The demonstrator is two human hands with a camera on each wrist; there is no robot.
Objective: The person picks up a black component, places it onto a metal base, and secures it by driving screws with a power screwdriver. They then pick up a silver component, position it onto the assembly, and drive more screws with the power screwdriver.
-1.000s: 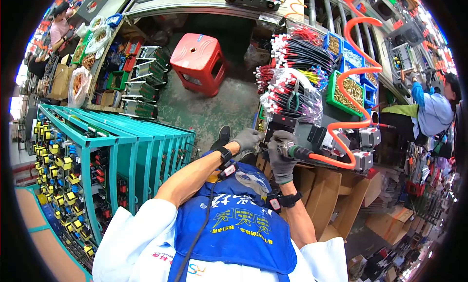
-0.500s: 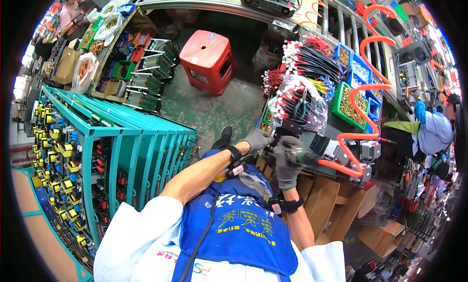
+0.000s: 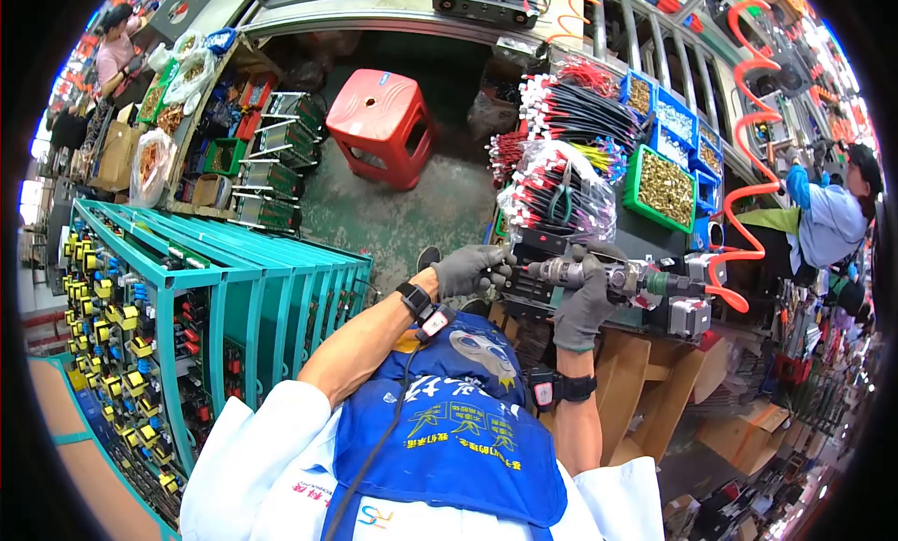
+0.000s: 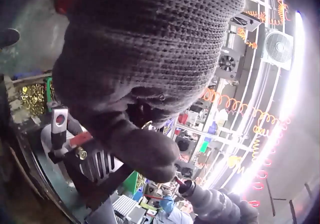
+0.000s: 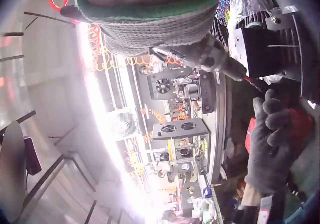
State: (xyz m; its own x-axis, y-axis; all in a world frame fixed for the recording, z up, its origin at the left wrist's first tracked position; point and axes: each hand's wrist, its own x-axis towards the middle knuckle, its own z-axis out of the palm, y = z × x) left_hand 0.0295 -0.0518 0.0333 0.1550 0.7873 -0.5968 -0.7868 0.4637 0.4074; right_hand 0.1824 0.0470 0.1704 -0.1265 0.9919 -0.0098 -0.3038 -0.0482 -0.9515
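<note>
My gloved right hand [image 3: 582, 302] grips a pneumatic screwdriver [image 3: 636, 279] held nearly level, its bit towards my left hand. In the left wrist view the tip of this screwdriver [image 4: 215, 201] is close by my left fingers. My gloved left hand [image 3: 470, 270] has its fingers curled; a small brass piece [image 4: 146, 125], like a screw, shows between them, mostly hidden. Below and beside both hands is a black metal case [image 3: 538, 246], seen also as a black slotted case [image 5: 265, 49] in the right wrist view. A brass screw [image 4: 81, 154] sits below the left hand.
Bundled cables [image 3: 571, 101], pliers [image 3: 561, 202] and a green bin of brass screws [image 3: 664, 187] lie beyond the case. An orange coiled hose [image 3: 748, 139] runs from the screwdriver. A teal rack [image 3: 215, 270] stands left, a red stool [image 3: 379, 115] ahead.
My right hand has drawn back to the right from the black case, and the screwdriver has swung level, bit towards the left hand. The hose has shifted right; my left hand has pulled back slightly.
</note>
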